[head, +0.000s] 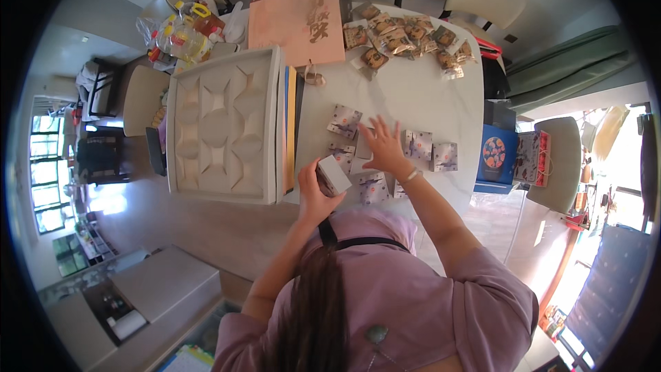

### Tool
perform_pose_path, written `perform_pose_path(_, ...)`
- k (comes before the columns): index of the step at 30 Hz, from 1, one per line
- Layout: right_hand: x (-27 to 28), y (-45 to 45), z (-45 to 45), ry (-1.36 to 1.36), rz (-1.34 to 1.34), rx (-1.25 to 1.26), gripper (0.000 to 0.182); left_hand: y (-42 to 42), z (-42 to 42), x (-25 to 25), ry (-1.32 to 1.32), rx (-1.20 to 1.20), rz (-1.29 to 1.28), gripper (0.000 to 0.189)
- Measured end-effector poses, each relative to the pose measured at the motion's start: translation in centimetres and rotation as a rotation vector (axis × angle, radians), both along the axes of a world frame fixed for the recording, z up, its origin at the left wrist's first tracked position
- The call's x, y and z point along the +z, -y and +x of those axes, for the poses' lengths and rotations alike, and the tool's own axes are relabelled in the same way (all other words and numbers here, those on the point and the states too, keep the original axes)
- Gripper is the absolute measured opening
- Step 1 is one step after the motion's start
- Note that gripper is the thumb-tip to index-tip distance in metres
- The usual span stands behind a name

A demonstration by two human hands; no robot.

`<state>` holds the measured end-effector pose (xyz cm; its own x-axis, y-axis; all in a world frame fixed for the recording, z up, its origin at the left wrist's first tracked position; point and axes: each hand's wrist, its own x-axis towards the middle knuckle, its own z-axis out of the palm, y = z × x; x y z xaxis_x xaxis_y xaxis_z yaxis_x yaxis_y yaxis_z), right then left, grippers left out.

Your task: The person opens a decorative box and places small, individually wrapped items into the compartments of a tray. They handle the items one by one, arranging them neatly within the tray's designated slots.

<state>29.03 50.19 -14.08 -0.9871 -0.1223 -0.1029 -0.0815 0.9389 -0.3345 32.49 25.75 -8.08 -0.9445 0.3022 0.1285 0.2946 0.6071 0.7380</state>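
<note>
My left hand (313, 194) grips a small box (336, 174) near the table's front edge, its plain pale face turned up. My right hand (387, 149) is spread, fingers apart, over a plain pale box (364, 147); whether it touches that box I cannot tell. Around my hands stand several small patterned boxes in white and purple: one box (344, 121) at the back left, another box (418, 144) right of my right hand, a further box (444, 157) beyond it, and a box (373, 188) in front. My right forearm partly hides one more.
A large box insert (222, 197) with moulded hollows stands at the left. Behind are a pink printed bag (294, 26) and several wrapped snacks (397, 36). Oil bottles (188, 41) crowd the back left corner. A blue bag (494, 155) stands off the table's right edge.
</note>
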Motion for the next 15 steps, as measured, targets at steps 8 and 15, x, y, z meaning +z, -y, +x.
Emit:
perform_pose_path(8, 1.2, 2.2, -1.0, 0.090, 0.278, 0.032, 0.074, 1.9, -0.3, -0.4, 0.000, 0.026, 0.020, 0.096)
perform_pose_path(15, -3.2, 9.9, -0.9, 0.133, 0.108, 0.114, 0.092, 2.7, -0.4, -0.8, 0.033, 0.032, 0.052, 0.098)
